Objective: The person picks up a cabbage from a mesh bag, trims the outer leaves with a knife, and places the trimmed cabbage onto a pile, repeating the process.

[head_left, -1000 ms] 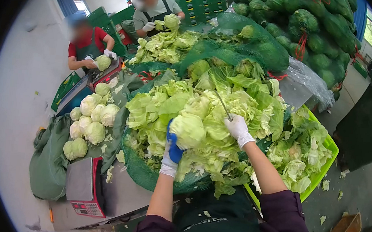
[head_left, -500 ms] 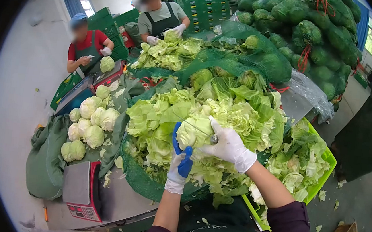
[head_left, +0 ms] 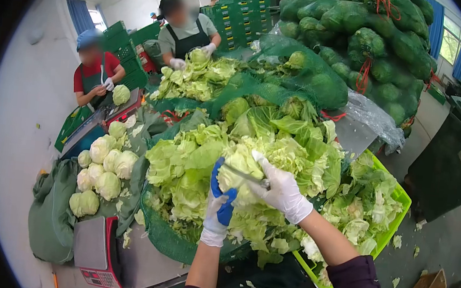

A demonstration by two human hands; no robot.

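My left hand (head_left: pixel 220 205), in a white glove with blue palm and fingers, curls round the left side of a pale green cabbage (head_left: pixel 240 160). A knife (head_left: pixel 242 174) is in my white-gloved right hand (head_left: pixel 285 195), its blade lying across the front of the cabbage. The right thumb extends along the top of the cabbage. Beneath and around both hands spreads a heap of loose cabbage leaves (head_left: pixel 184 167), partly on green netting (head_left: pixel 163 237). The lower part of the cabbage blends into the leaves.
Several trimmed cabbages (head_left: pixel 109 186) lie at left beside a red-edged scale (head_left: pixel 93 244). A lime-green crate (head_left: pixel 399 207) of leaves stands right. Full net sacks (head_left: pixel 356 45) are stacked behind. Two co-workers stand across, one in red (head_left: pixel 79 76), one in a dark apron (head_left: pixel 187 42).
The knife blade now shows broad across the cabbage, and the cabbage has turned slightly in my left hand. The view has shifted a little. The co-worker in red has brought both hands together.
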